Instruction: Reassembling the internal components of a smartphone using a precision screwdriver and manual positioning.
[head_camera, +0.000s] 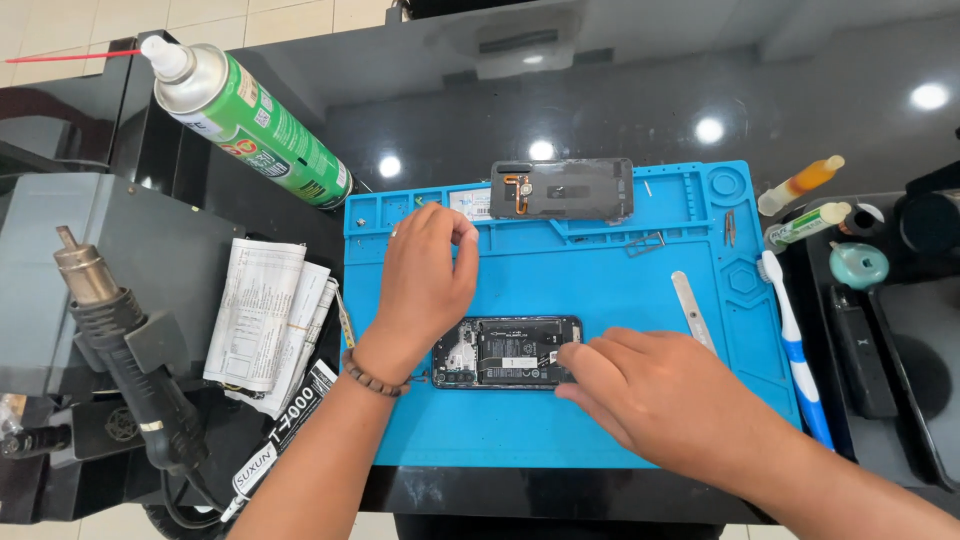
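Opened phone (510, 352) lies flat at centre of the blue work mat (600, 420), back off, battery and board exposed; its left end is partly behind the left wrist, its right end covered by the right fingertips. Right hand (665, 395) comes in from lower right, fingers pressed down on the phone's right edge; grip looks pinched narrow at the fingertips, whether anything small is held there cannot be made out. Left hand (425, 280) sits above and left of the phone, knuckles up, fingers curled toward the mat's upper left tray cells; what the fingertips touch is hidden, so the grip state can't be told. Bead bracelet (372, 378) on the left wrist.

Removed back cover (563, 188) lies at the mat's top edge, inner side up, well apart from the phone. Thin metal pry tool (693, 310) on the mat just right of the right hand. Tweezers (729, 226) near the mat's upper right corner, small and hard to read.

Right of the mat: blue-white toothbrush (795, 345), two small bottles (800, 185), a round teal item (858, 264), dark trays cut off by the frame edge. Left of the mat: folded paper sheets (262, 310), glue tube (280, 445) partly under the left forearm. Upper left: green spray can (255, 125) lying tilted. Far left: hot air gun (120, 330) against a grey box (150, 250), its cable running out of frame. Dark glossy surface (600, 110) with lamp reflections.
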